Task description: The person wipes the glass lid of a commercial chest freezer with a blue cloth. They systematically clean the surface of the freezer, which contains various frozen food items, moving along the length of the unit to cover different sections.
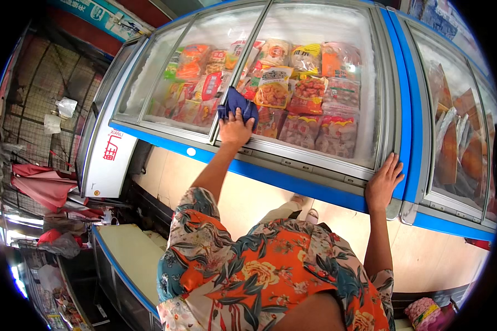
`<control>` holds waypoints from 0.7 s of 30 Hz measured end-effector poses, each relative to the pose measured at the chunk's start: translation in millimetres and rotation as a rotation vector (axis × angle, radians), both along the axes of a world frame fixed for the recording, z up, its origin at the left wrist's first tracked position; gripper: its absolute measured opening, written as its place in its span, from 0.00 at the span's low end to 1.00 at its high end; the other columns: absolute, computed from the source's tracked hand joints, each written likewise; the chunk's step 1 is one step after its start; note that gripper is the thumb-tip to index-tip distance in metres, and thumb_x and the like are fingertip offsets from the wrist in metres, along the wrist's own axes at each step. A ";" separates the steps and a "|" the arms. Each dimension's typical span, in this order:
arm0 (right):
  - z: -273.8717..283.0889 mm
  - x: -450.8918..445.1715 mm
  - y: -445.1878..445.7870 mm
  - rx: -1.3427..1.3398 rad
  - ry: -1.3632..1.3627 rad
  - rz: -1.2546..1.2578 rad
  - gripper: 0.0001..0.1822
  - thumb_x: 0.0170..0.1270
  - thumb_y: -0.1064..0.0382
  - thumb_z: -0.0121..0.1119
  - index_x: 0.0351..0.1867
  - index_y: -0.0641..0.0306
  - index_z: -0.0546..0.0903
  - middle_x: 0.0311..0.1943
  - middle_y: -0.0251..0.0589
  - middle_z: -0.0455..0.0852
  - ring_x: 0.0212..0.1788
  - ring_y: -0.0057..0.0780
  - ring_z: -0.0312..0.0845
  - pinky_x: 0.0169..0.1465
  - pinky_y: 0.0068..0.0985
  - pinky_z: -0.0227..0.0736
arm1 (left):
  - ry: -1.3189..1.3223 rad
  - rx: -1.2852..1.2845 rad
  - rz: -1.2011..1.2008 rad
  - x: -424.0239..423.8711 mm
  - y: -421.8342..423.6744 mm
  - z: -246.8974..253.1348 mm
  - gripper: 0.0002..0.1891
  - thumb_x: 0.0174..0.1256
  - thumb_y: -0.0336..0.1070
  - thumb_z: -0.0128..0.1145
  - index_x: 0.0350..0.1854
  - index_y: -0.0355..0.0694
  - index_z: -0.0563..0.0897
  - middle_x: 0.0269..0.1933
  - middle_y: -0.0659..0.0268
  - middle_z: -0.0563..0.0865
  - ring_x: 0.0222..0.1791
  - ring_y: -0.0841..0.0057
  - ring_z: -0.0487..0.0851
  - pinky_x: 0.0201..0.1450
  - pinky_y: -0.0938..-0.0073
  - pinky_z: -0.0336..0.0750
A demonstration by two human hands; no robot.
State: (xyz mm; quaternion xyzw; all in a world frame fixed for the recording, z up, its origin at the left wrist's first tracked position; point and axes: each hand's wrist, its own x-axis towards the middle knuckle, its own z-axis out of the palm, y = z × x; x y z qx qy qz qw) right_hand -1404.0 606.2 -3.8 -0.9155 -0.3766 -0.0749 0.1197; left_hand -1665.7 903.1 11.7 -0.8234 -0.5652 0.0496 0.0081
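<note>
A chest freezer with sliding glass lids stands before me, its blue rim [281, 184] nearest my body. My left hand [236, 128] presses a crumpled dark blue cloth [242, 102] against the glass beside the metal frame between two lid panes. Part of the cloth is hidden under the fingers. Flat on the freezer's front right corner rests my right hand [384, 182], holding nothing. Under the glass lid [339, 20] lie several bags of frozen food [273, 87], and frost lines the inner walls.
Another glass-topped freezer [451, 198] adjoins on the right, with packages inside. At the left stand a white freezer [116, 165] and a wire grid [33, 82] with reddish cloth [45, 186] near it. A pale-topped cabinet [128, 252] is at lower left.
</note>
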 end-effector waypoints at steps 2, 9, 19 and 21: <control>1.2 -0.7 1.7 -0.018 0.004 -0.017 0.30 0.56 0.72 0.40 0.63 0.71 0.50 0.63 0.56 0.52 0.65 0.57 0.42 0.63 0.53 0.37 | -0.057 0.020 -0.031 25.5 -24.8 -2.7 0.34 0.61 0.59 0.34 0.59 0.34 0.64 0.56 0.44 0.69 0.57 0.58 0.67 0.61 0.54 0.52; 2.1 1.6 1.9 -0.037 0.007 -0.015 0.31 0.55 0.73 0.39 0.63 0.71 0.51 0.63 0.56 0.52 0.65 0.57 0.42 0.63 0.53 0.38 | -0.547 0.054 -0.831 123.2 -175.7 -9.8 0.24 0.55 0.50 0.51 0.50 0.39 0.75 0.52 0.50 0.74 0.51 0.49 0.70 0.57 0.55 0.58; -0.1 2.6 -0.7 -0.037 0.000 -0.018 0.30 0.56 0.71 0.38 0.63 0.72 0.51 0.63 0.56 0.53 0.65 0.57 0.43 0.63 0.52 0.38 | -0.123 0.168 -0.136 30.0 -12.3 -5.4 0.28 0.61 0.57 0.40 0.56 0.42 0.70 0.53 0.53 0.74 0.52 0.52 0.71 0.53 0.52 0.63; 0.8 1.7 0.5 -0.049 0.001 -0.031 0.29 0.57 0.71 0.38 0.63 0.71 0.51 0.63 0.55 0.53 0.65 0.57 0.43 0.63 0.52 0.38 | -0.190 0.075 -0.004 3.4 22.6 -11.0 0.29 0.60 0.57 0.40 0.56 0.41 0.70 0.54 0.51 0.72 0.51 0.52 0.71 0.52 0.54 0.64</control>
